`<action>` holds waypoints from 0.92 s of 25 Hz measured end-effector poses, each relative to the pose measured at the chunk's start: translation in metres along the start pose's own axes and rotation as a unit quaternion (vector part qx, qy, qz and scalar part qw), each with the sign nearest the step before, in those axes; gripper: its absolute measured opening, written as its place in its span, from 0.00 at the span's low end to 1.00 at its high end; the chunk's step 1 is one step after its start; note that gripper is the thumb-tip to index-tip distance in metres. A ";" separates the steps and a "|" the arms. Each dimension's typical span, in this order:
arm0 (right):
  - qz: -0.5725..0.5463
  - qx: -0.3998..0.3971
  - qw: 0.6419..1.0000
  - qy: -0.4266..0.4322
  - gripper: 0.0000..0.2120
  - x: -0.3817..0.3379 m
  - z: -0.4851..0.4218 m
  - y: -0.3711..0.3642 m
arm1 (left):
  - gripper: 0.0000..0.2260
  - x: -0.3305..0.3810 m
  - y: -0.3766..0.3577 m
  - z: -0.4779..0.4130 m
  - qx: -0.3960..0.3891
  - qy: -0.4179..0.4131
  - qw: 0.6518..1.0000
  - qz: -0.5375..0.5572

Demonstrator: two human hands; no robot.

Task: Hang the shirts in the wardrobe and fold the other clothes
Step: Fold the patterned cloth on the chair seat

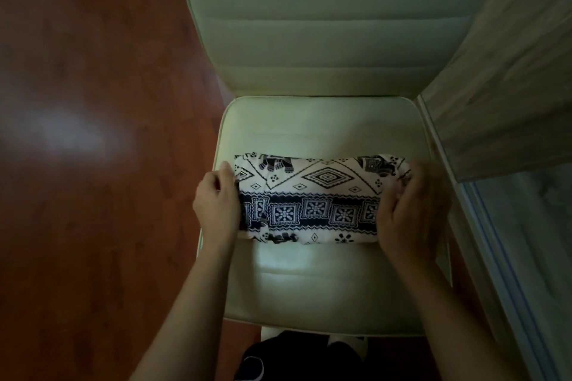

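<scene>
Partly hidden, both short ends of the one folded white-and-navy printed cloth garment [312, 195] lie under the hands, so its full length cannot be seen, nor what kind of garment it is. Two hands show. The left hand [216, 204] pinches the left end between thumb and curled fingers. The right hand [411, 210] curls over the right end, its fingertips out of sight in the cloth. The garment lies flat across the middle of the seat of a single cream padded leather-look chair [309, 281], as a long band: elephants and diamonds in dark outline on white along the far edge, and a navy stripe of flower squares nearer. Dim light blurs the reddish-brown wooden floor [93, 164] at left; a grey wood-grain panel [510, 71] is cut off at right.
</scene>
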State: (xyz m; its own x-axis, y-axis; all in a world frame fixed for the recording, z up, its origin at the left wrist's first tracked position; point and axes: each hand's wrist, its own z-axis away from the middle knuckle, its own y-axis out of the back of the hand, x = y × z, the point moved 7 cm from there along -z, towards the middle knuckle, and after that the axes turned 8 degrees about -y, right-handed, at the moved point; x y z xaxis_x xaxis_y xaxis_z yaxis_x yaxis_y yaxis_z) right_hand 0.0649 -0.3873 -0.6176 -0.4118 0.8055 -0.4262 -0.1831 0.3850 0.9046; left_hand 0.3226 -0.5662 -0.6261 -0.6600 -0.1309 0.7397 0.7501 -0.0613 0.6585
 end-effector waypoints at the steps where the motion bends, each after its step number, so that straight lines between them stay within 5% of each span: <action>1: 0.006 -0.023 0.999 0.040 0.24 -0.007 0.005 -0.008 | 0.17 0.008 -0.004 -0.001 -0.017 -0.038 0.999 -0.015; 5: 0.021 -0.083 0.993 0.078 0.29 -0.002 0.008 -0.035 | 0.16 0.026 -0.023 -0.002 -0.084 -0.052 0.994 -0.050; 9: 0.005 -0.103 0.992 0.078 0.34 0.007 0.002 -0.041 | 0.17 0.024 -0.007 -0.024 -0.025 -0.047 0.997 -0.058; 13: -0.034 -0.127 0.989 0.070 0.32 0.003 0.003 -0.042 | 0.17 0.027 -0.014 -0.006 -0.049 -0.058 0.993 -0.093; 18: -0.045 -0.064 0.990 -0.116 0.36 0.025 0.009 -0.016 | 0.39 0.004 -0.015 0.026 -0.153 0.056 0.986 -0.033; 23: -0.034 -0.096 0.983 -0.150 0.35 0.036 0.013 -0.025 | 0.47 0.003 -0.018 0.041 -0.190 0.043 0.980 -0.047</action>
State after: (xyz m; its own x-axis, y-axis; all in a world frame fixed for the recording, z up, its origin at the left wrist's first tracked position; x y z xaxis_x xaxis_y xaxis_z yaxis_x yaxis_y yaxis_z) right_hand 0.0664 -0.3619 -0.6559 -0.1161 0.8886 -0.4437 -0.3776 0.3737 0.8472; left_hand 0.3055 -0.5253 -0.6300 -0.7338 -0.1881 0.6528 0.6575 -0.4386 0.6127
